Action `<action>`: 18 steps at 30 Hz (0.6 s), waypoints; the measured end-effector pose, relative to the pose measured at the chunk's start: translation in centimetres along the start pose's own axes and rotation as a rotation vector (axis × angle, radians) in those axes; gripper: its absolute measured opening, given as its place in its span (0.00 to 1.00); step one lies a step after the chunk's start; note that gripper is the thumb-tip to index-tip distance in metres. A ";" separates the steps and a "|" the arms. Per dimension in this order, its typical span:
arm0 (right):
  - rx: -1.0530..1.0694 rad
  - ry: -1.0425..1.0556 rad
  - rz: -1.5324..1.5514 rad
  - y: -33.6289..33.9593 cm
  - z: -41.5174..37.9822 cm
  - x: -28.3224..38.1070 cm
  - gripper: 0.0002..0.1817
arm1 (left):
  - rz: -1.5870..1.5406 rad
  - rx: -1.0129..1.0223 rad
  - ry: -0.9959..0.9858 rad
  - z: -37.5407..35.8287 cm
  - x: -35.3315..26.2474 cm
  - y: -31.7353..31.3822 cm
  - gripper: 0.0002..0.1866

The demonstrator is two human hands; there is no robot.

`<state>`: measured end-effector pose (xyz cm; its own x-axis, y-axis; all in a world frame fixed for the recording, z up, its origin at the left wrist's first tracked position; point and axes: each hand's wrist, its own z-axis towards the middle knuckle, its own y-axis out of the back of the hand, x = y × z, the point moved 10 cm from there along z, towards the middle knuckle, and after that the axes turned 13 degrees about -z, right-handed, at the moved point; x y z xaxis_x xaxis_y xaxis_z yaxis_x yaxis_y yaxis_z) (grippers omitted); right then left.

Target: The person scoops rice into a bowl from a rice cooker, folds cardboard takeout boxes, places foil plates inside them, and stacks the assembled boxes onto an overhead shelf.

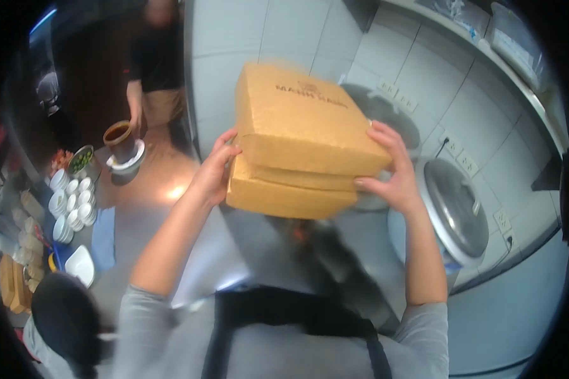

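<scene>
Between my two hands, raised above the steel counter, is a brown cardboard takeaway box (303, 120) with dark printed lettering on its top. A gap runs along its near side between the upper and lower parts. My left hand (216, 169) grips its left side, fingers partly hidden behind the cardboard. At the right end, my right hand (395, 170) holds it with the thumb on the near side and the fingers on the top edge. The box is tilted and slightly blurred.
A steel counter (152, 208) carries stacks of small white cups (81, 202), a white dish (80, 265) and a blue cloth (104, 237). Across it, a person (155, 69) has a hand by a brown pot (119, 142). Another person's dark-capped head (65, 319) is lower left. A lidded cooker (452, 208) stands right.
</scene>
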<state>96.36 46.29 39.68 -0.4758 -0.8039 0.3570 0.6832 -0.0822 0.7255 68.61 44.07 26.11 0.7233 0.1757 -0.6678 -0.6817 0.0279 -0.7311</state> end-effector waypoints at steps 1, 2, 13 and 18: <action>-0.003 -0.033 -0.018 0.8 1.3 -0.8 0.40 | 0.013 0.015 0.004 1.4 -0.1 -1.1 0.31; -0.016 0.006 -0.126 1.8 2.6 -1.3 0.40 | 0.008 0.030 -0.005 3.3 0.1 -1.5 0.31; 0.026 0.390 -0.627 5.6 11.7 -3.3 0.55 | -0.044 0.101 0.063 16.5 3.0 -5.1 0.30; 0.060 0.620 -0.835 6.1 12.4 -4.7 0.56 | -0.112 0.243 0.175 19.0 2.5 -6.2 0.27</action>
<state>95.87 56.83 49.73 -0.4048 -0.6676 -0.6248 0.2310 -0.7358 0.6365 72.55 63.02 31.61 0.7888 -0.0133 -0.6145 -0.5879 0.2758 -0.7605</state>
